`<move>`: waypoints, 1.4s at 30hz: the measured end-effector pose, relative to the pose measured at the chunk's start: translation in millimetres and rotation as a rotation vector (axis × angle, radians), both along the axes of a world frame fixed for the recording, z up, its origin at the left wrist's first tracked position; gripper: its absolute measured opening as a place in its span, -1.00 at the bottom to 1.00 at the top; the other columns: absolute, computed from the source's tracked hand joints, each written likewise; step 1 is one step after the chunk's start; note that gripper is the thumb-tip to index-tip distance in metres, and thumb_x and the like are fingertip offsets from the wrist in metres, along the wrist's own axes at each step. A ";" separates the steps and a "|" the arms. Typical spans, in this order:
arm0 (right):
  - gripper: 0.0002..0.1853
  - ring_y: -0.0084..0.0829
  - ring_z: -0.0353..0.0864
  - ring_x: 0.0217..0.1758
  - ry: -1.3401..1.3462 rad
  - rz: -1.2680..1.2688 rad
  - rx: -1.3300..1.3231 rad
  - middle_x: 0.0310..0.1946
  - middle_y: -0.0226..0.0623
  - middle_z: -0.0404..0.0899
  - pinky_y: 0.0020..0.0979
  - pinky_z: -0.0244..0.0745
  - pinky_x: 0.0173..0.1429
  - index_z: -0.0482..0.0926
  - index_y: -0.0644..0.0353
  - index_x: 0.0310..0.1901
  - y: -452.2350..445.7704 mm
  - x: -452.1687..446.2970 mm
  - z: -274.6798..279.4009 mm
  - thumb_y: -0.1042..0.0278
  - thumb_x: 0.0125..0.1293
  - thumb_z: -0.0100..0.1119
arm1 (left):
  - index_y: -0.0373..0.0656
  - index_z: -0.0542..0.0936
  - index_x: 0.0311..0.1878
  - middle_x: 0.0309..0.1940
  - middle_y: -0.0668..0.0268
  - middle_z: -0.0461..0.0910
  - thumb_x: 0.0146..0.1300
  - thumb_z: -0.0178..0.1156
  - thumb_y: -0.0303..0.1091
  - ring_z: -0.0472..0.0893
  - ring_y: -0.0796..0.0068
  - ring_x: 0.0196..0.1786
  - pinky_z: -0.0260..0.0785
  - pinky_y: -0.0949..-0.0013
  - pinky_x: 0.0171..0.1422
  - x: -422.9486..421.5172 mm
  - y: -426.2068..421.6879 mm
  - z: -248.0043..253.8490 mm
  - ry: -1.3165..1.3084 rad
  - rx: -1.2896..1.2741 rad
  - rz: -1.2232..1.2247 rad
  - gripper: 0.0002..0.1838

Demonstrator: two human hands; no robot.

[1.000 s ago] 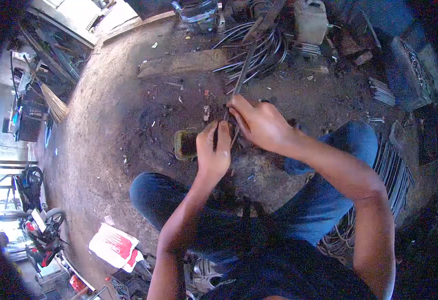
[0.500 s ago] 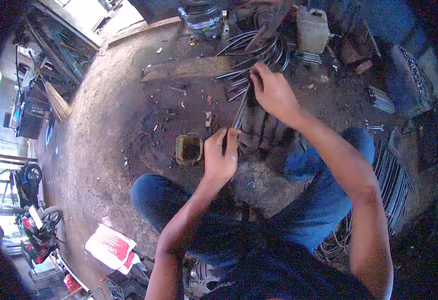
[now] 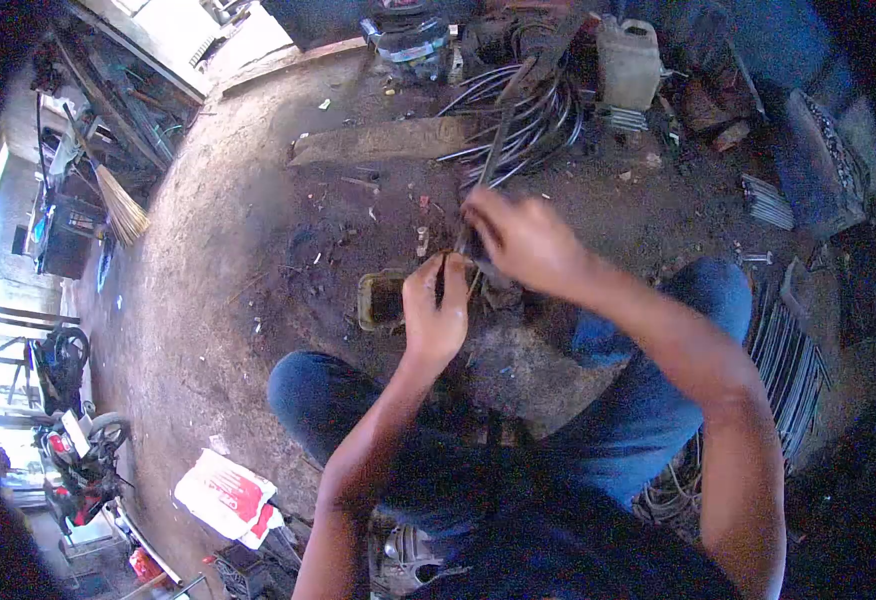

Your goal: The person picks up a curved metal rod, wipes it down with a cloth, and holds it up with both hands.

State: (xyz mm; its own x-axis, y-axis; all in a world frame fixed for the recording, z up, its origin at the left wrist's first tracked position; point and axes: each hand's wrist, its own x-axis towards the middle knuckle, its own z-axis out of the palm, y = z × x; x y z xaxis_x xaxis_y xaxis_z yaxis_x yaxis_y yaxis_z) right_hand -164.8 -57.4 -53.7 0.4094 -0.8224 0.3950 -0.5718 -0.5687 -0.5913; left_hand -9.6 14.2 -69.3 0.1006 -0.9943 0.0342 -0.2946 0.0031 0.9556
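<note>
My left hand (image 3: 436,308) is closed around the near part of a thin dark rod, its thumb and fingers pinched together. My right hand (image 3: 526,240), slightly blurred, is closed on the same rod (image 3: 499,143) just above and to the right of the left. From the hands the rod slants up and away toward a coil of dark tubing (image 3: 548,125). Close to the left hand, on its left side, a small square container (image 3: 366,303) with dark contents sits on the ground. What lies inside my fingers is hidden.
A flat board (image 3: 378,142) lies beyond the hands. A pale jerrycan (image 3: 628,65) stands at the back. Bundled rods (image 3: 786,370) lie to the right of my knee. A red and white sack (image 3: 226,497) rests at lower left, near a motorcycle (image 3: 83,460). A broom (image 3: 121,205) leans at left.
My right hand first slid up along the rod, away from the left, and has since come back down beside it. My left hand has stayed closed at nearly the same place.
</note>
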 end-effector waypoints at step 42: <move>-0.89 0.12 0.60 -0.33 -0.127 -0.210 0.029 -0.39 0.08 0.59 -0.01 0.49 -0.31 0.43 0.25 -0.17 -36.8 -4.0 -3.4 0.46 0.32 0.09 | -0.26 0.54 -0.34 -0.68 0.54 0.30 0.43 0.03 -0.33 0.22 0.79 -0.63 0.02 0.54 -0.59 -5.2 1.6 -10.9 0.132 -0.006 -0.005 -0.75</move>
State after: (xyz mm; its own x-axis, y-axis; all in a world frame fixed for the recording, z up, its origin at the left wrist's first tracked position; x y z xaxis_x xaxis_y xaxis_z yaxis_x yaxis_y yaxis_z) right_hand -168.9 -94.2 -57.1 0.1764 -0.8962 0.4071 -0.5955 -0.4264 -0.6808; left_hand -14.8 15.8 -80.2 0.0994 -0.9947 0.0271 -0.1658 0.0103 0.9861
